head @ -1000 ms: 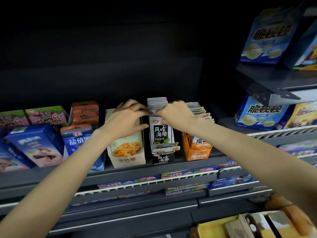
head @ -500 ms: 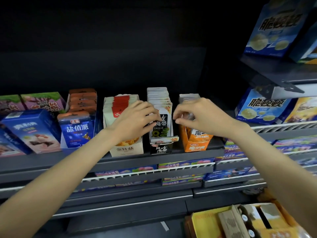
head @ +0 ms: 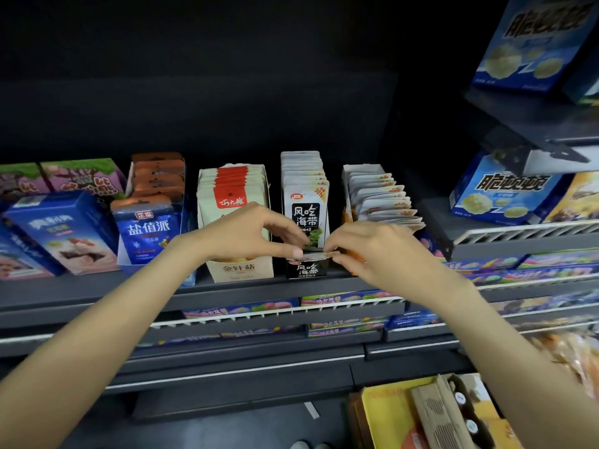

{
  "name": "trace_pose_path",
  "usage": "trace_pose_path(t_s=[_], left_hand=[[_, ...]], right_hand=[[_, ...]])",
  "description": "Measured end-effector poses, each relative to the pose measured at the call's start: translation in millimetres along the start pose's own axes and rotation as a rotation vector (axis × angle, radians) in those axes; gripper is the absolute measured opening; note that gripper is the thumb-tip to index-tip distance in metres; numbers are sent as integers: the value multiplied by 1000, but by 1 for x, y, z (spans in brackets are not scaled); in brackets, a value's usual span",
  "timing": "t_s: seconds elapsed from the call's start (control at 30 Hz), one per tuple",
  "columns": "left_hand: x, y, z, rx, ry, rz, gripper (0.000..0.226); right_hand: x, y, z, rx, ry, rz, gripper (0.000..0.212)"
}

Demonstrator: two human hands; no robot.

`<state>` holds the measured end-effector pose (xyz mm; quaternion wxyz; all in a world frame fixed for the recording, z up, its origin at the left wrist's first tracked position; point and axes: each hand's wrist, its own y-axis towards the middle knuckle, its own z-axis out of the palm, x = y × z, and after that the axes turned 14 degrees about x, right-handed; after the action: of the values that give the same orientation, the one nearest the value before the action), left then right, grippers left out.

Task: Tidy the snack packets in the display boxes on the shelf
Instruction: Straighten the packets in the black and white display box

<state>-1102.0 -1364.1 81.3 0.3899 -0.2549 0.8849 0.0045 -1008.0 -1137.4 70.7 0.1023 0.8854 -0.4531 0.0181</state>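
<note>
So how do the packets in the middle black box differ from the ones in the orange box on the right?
The black box's packets stand upright in a tight row; the orange box's packets lean and fan out unevenly. The front packet in the black box shows a black label panel; the orange box's packets show mostly pale tops with orange corners. Both sets sit in cut-open display boxes on one shelf.

two hands, a left hand and a right hand. four open display boxes on the shelf: blue, cream, black, orange.
</note>
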Motion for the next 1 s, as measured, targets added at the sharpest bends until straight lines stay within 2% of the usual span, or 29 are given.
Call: trace_pose_path(t_s=[0.17,0.33,0.47,0.53,0.77,0.87,1.0], left_hand=[[-1,4,-4,93,-60,-15,34],[3,8,-5,98,-87,-37,26],[7,12,-1,-151,387,74,16],[9,15,2,-252,474,118,17],[10,18,-6,-584,257,70,20],[6,18,-13,-721,131,64,19],[-5,16,-20,-872,-60,54,11]], right_hand=[[6,-9,22,-149,37,66,19],[19,-12,40,-295,275,198,14],[25,-9,44,-331,411,282,10],[27,-8,45,-337,475,311,8],[27,-1,29,-401,572,356,16],[20,12,16,-447,509,364,19],[17,33,9,-428,336,326,25]])
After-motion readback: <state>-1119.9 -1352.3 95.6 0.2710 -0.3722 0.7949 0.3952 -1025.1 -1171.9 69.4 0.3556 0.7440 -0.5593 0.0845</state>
